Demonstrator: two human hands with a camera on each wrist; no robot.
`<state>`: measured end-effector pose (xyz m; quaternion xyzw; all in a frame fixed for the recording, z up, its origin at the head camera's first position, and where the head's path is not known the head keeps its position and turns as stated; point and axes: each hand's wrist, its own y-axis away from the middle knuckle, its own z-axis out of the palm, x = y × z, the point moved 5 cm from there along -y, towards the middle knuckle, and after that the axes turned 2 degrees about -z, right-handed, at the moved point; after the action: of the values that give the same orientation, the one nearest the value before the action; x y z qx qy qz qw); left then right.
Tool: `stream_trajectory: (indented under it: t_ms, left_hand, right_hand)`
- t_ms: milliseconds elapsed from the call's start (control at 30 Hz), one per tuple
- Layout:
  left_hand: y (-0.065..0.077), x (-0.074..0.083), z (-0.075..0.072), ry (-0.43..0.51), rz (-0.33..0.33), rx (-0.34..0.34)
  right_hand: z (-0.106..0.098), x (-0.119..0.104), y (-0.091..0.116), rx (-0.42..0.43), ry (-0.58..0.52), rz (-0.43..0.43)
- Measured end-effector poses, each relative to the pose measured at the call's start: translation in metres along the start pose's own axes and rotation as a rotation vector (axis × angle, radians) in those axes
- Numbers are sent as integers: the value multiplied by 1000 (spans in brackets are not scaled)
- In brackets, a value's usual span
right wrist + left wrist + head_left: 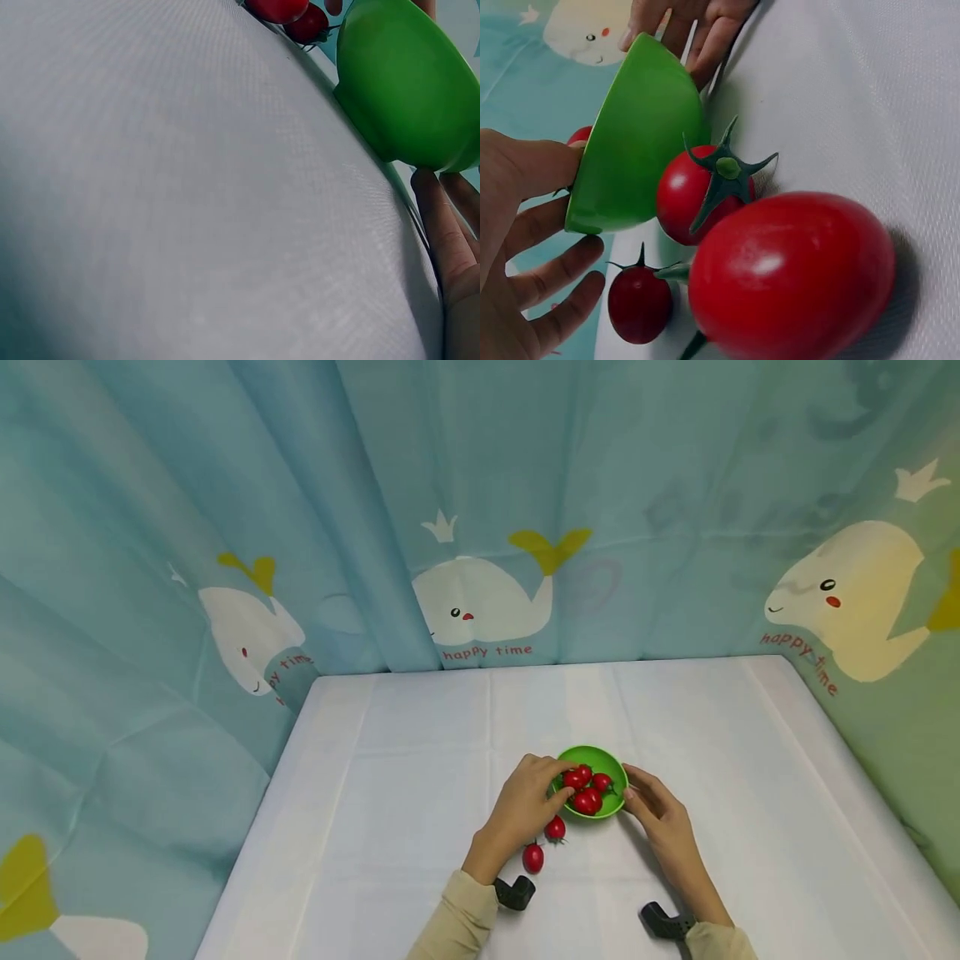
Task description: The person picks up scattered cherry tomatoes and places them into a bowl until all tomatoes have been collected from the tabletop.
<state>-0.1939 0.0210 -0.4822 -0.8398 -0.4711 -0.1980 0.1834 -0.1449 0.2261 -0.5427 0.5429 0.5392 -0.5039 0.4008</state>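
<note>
A small green bowl (611,806) stands on the white table with several red cherry tomatoes (602,782) in it. My left hand (525,797) reaches over the bowl's left rim and pinches a cherry tomato (572,779) between thumb and index finger. In the left wrist view that tomato is mostly hidden behind the thumb and rim, and the other fingers spread outside the bowl. At the opposite side, my right hand (663,818) holds the bowl by its rim, thumb nearer me and fingertips against the outer wall.
Outside the bowl, two cherry tomatoes lie near my left wrist, one close to the bowl (555,829) and one nearer me (533,858). A third loose tomato (640,304) shows in the left wrist view. A blue whale-print curtain (487,485) hangs behind the table (420,760).
</note>
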Motion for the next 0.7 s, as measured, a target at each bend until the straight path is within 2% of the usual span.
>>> stream_trajectory:
  t_ms: [100,267,467,700]
  left_hand:
    - [-1,-1,0,0,-29,12]
    - [-2,-1,0,32,-56,-5]
    - [-4,1,-3,20,-37,30]
    - [3,3,-2,10,-18,56]
  right_hand:
    - [1,-1,-2,0,0,-2]
    - [-1,-3,-3,11,11,-3]
    - [-1,-7,-7,1,13,-25]
    - [-1,0,-3,-8,11,17]
